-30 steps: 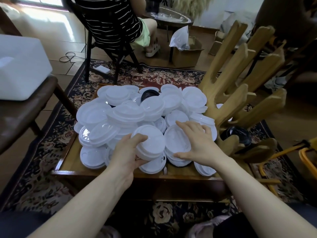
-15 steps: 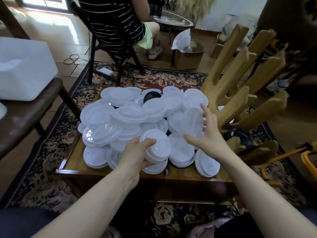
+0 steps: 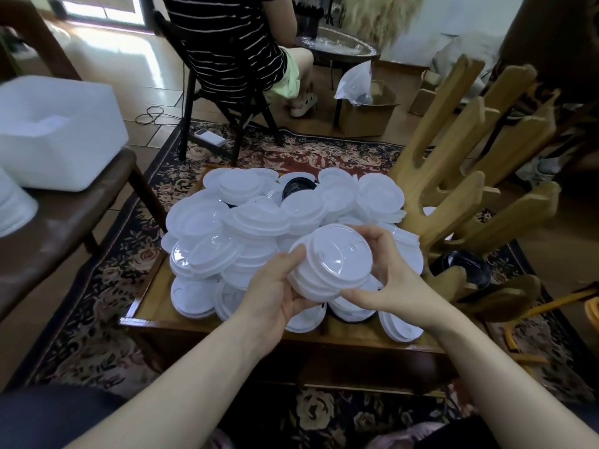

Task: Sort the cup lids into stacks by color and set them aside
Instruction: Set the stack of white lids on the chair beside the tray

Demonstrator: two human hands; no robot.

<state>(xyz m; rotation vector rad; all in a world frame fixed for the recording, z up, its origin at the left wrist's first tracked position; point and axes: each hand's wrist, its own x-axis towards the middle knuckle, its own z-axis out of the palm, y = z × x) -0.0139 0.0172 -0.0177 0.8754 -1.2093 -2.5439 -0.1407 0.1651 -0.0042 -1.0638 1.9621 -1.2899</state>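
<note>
A heap of white cup lids (image 3: 259, 218) covers the low wooden table (image 3: 152, 296). My left hand (image 3: 275, 293) grips a small stack of white lids (image 3: 334, 264) from its left and underside, lifted just above the heap. My right hand (image 3: 392, 283) holds the same stack from the right, thumb under its near edge and fingers over its far rim. A black lid (image 3: 296, 187) peeks out at the back of the heap. Another black lid (image 3: 463, 264) lies at the right, behind the wooden rack.
A tall wooden rack (image 3: 453, 189) with angled prongs stands at the table's right side. A white foam box (image 3: 55, 137) sits on a brown chair (image 3: 64, 222) at left. A person in a striped top sits on a black chair (image 3: 207, 92) beyond the table. A cardboard box (image 3: 366, 115) is on the floor.
My right hand picked up a white lid from the heap and brought it onto the stack in my left hand. Both hands now hold the stack, raised a little higher.
</note>
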